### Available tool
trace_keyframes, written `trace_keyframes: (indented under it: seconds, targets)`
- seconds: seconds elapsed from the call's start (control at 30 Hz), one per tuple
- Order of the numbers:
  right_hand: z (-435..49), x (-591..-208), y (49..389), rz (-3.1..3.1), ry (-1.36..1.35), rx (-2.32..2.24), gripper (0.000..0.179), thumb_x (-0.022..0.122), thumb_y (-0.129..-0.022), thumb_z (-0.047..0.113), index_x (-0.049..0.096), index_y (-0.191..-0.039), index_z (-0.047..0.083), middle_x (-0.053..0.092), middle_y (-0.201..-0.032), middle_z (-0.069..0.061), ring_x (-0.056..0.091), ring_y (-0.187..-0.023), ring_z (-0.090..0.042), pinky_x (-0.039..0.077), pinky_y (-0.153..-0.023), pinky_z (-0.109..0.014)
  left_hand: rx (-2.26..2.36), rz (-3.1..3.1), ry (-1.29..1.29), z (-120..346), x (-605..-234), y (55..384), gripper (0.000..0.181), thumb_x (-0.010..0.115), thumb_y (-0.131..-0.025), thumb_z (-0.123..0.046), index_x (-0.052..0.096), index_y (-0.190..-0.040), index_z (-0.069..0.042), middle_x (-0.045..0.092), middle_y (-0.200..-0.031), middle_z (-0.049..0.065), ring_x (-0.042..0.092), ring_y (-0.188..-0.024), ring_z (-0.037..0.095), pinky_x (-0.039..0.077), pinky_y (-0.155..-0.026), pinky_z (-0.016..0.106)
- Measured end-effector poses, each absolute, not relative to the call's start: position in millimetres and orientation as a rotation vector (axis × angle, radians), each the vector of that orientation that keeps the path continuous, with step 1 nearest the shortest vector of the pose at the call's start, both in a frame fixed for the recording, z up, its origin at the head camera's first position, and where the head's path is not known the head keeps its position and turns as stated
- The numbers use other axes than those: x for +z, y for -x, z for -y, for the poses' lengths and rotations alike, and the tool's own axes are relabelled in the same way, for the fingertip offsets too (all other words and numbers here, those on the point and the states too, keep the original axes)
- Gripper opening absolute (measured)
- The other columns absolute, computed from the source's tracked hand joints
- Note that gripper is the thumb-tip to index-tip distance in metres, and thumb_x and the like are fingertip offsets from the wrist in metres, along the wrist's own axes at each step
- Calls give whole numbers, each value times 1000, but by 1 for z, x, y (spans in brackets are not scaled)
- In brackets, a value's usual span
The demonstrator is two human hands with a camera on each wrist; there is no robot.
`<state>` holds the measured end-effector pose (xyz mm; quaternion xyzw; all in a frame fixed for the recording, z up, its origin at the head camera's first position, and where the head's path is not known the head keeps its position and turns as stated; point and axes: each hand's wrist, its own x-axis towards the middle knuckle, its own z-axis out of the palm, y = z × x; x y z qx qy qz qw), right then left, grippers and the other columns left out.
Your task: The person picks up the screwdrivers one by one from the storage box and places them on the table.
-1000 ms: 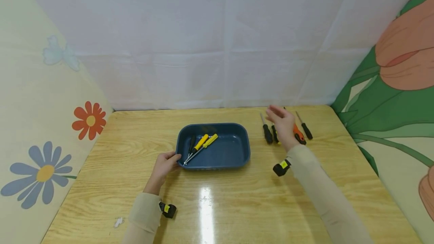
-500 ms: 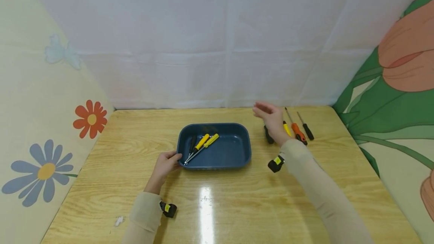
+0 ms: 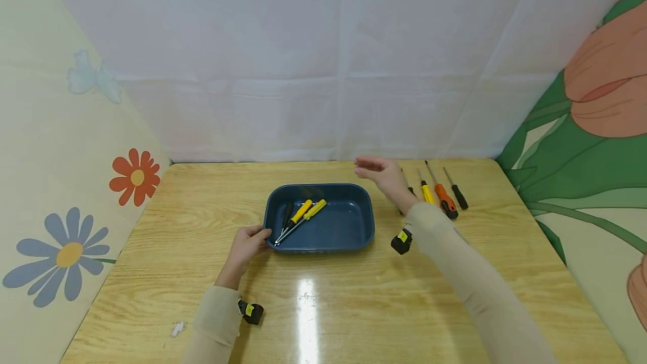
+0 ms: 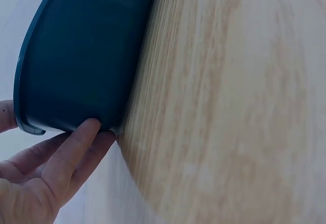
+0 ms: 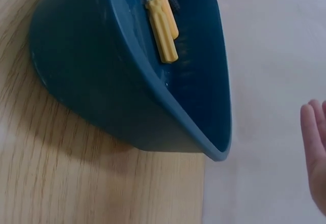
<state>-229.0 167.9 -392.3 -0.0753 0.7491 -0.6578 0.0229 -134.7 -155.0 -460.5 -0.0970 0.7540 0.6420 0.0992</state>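
My left hand grips the left end of a dark blue plastic tray, thumb at the rim and fingers against the outer wall, as the left wrist view shows. Inside the tray lie a black-handled screwdriver, a yellow-handled screwdriver and a paler yellow screwdriver, tips toward the near left corner. My right hand holds nothing, fingers extended, above the table just beyond the tray's far right corner. In the right wrist view that hand appears apart from the tray.
Right of the tray, a row of screwdrivers lies on the wooden table: a yellow one, an orange and black one, a black one, plus dark ones partly hidden by my right hand and wrist. A white cloth hangs behind.
My right hand has moved left from over the row of screwdrivers toward the tray, uncovering the yellow and orange ones. The left hand and tray have stayed in place.
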Motion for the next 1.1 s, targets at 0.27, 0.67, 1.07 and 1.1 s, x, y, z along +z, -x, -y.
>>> trace_keyframes:
  seconds: [0.27,0.67,1.07,1.1]
  targets:
    - [-150,-396,230,-2200,290,-1945,42,68,-80,7,57,-120,-2,57,-118,-20,61,-96,-19,47,-88,-42,1901,-2232,287,155,-462,135,31,52,-90,-6,55,-114,14,62,-99,25,64,-80,20,54,-75,39]
    - [-122,-398,236,-2128,431,-1695,41,65,-83,4,54,-122,-4,54,-121,-23,60,-99,-28,43,-90,-51,1907,-2227,294,155,-460,134,32,52,-90,-6,55,-114,14,62,-99,25,64,-80,21,54,-75,39]
    - [-105,-413,245,-2144,504,-1477,42,64,-83,4,53,-122,-7,54,-121,-22,58,-102,-26,49,-86,-40,1923,-2230,301,153,-461,135,32,53,-89,-6,55,-114,14,62,-99,26,65,-78,21,54,-74,38]
    - [-105,-414,245,-2158,503,-1450,42,65,-83,4,54,-122,-6,55,-121,-21,58,-102,-25,50,-84,-38,1924,-2231,304,153,-461,135,32,53,-89,-6,55,-114,14,62,-99,26,65,-78,21,54,-74,38]
